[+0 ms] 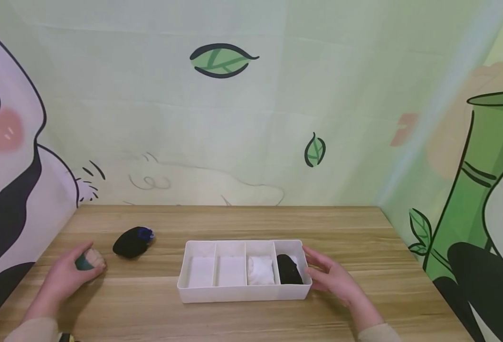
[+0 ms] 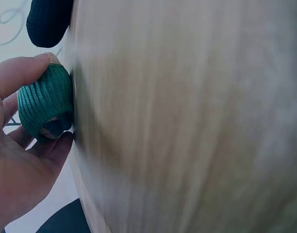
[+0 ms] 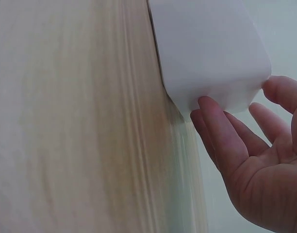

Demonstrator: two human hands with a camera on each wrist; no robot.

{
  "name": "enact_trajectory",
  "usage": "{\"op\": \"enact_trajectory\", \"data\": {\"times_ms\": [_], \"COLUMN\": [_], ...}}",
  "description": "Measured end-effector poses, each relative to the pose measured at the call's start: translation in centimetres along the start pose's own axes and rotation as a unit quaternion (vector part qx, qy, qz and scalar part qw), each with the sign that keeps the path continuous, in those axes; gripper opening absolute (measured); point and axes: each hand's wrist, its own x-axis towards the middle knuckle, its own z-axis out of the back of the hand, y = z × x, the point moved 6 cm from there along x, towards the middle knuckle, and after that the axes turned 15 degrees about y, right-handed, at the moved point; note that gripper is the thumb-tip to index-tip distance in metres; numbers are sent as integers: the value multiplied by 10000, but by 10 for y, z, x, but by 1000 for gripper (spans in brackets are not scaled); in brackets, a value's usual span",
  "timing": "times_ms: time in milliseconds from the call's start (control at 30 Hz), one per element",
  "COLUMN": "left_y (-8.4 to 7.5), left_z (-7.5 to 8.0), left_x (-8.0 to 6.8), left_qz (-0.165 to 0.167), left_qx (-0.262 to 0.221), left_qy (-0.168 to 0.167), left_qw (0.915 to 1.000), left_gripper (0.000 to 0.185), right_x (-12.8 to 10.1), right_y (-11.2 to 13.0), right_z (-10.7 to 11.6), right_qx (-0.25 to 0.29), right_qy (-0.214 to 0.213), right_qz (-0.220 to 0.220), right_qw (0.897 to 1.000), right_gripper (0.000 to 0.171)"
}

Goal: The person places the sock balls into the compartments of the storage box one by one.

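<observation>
At the left of the table, my left hand (image 1: 64, 275) grips a rolled-up sock (image 2: 45, 99) between thumb and fingers. The sock has a green ribbed cuff with a beige part. Just beyond that hand lies a black rolled sock (image 1: 130, 243) with a blue patch at one end. My right hand (image 1: 334, 281) rests its extended fingertips against the right end of a white divided box (image 1: 244, 293). Inside the box, a white folded sock (image 1: 260, 271) fills the third compartment from the left, and a black folded sock (image 1: 289, 270) the rightmost. The two left compartments show bare bottoms.
The wooden table (image 1: 148, 294) runs back to a wall hanging (image 1: 242, 118) printed with leaves, bamboo and cartoon pandas. A small dark and yellow object (image 1: 66, 337) shows at the bottom edge by the left sleeve (image 1: 33, 330).
</observation>
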Motion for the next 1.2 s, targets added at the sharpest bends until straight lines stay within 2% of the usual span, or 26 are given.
{"op": "enact_trajectory", "data": {"times_ms": [333, 667, 900, 1200], "left_y": [1, -7, -22, -50], "left_z": [-1, -5, -10, -18], "left_x": [-1, -3, -5, -3], "left_qz": [302, 261, 43, -106], "left_qx": [177, 186, 245, 109], "left_qy": [338, 518, 506, 713], "left_qw": [9988, 9981, 9984, 9973], "left_gripper": [80, 79, 77, 75], "right_x": [1, 1, 1, 0], "right_y": [-1, -1, -2, 0], "right_z": [0, 1, 1, 0], "right_qx": [16, 108, 129, 86], "right_qy": [50, 58, 47, 77], "right_qz": [50, 71, 64, 74], "right_qw": [10000, 9999, 9999, 9999], "right_gripper": [65, 65, 65, 65]}}
